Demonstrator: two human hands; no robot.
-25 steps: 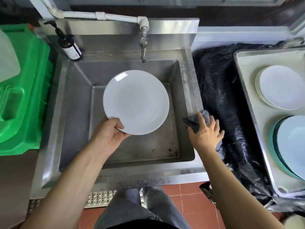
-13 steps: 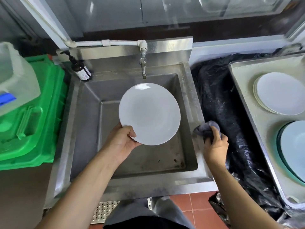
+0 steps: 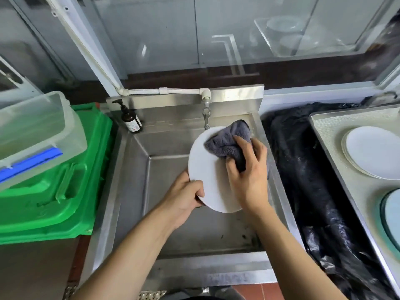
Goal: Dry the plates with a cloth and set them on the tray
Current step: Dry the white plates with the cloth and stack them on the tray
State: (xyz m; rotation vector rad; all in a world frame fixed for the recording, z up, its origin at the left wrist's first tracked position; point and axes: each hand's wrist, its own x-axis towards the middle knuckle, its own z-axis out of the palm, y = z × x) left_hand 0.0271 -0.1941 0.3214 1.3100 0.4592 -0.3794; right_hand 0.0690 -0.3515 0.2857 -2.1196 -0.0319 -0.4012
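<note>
A white plate [image 3: 205, 169] is being held tilted over the steel sink [image 3: 138, 191], just below the tap [image 3: 206, 114]. The left hand [image 3: 184, 195] is gripping the plate's near-left rim, thumb curled over the face. The right hand [image 3: 249, 174] is pressing a bunched grey cloth [image 3: 229, 141] against the plate's upper right. A second ago that hand was picking the cloth up at the sink's right rim, apart from the plate; now the cloth is touching it, so wiping seems to be just starting, and this plate is not yet dry.

Right of the sink, past crumpled black plastic sheeting [image 3: 303, 169], a tray [image 3: 324, 135] is holding one stack of white plates [image 3: 372, 152] and one stack of teal-rimmed plates [image 3: 391, 213], cut off by the frame; numbers per stack cannot be told. At the sink's back-left corner is standing one brown pump bottle [image 3: 129, 120]. Left of the sink is sitting one green crate [image 3: 54, 202] with one clear plastic box [image 3: 36, 133] on top.
</note>
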